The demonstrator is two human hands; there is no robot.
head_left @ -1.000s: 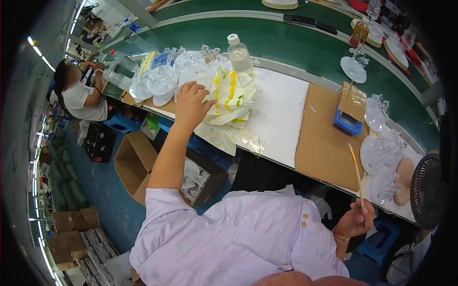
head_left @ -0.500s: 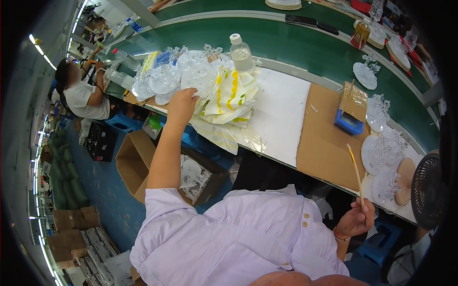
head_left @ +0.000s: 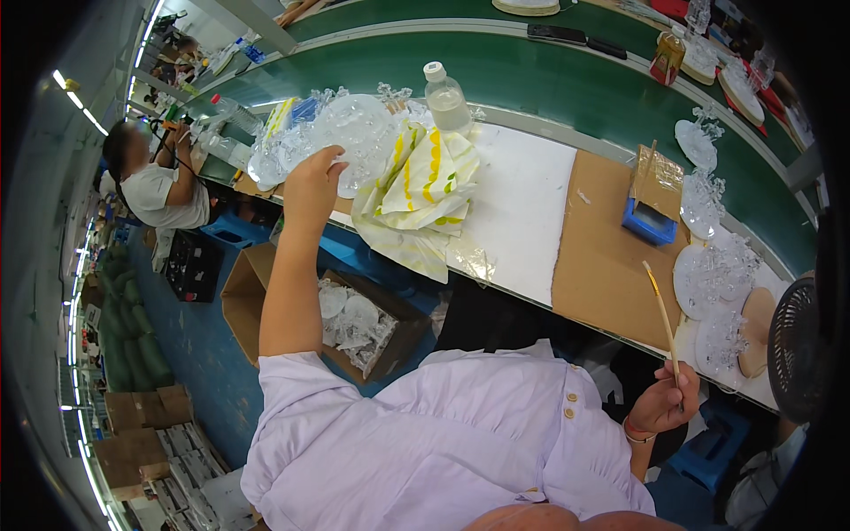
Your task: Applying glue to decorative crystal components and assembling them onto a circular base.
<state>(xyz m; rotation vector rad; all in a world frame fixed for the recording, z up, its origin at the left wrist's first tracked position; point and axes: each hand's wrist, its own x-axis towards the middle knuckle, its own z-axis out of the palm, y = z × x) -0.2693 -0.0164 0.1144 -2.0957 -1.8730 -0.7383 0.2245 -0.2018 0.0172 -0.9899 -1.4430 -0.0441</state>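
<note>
My left hand (head_left: 312, 181) reaches out at the far left of the bench. Its thumb and fingers pinch the near-left edge of a clear round plastic piece (head_left: 356, 124), which appears tilted up over several similar clear pieces (head_left: 283, 150). Just right of it lies a crumpled white and yellow cloth (head_left: 423, 181). Low at the right, my right hand (head_left: 664, 398) is closed round the thin handle of a paintbrush (head_left: 662, 310). The bristle end points up, over the edge of a brown cardboard sheet (head_left: 593, 257).
A capped bottle (head_left: 445, 99) stands behind the cloth. On the cardboard sits a blue container (head_left: 649, 223) with a brown flap. More clear round pieces (head_left: 699, 279) and a black fan (head_left: 794, 350) are at right. Beyond runs a green conveyor belt (head_left: 549, 75). An open carton (head_left: 372, 332) stands below.
My left hand has moved left and slightly up, and a clear round piece now shows raised by its fingers. My right hand still holds the brush. Pieces at the belt's right have shifted.
</note>
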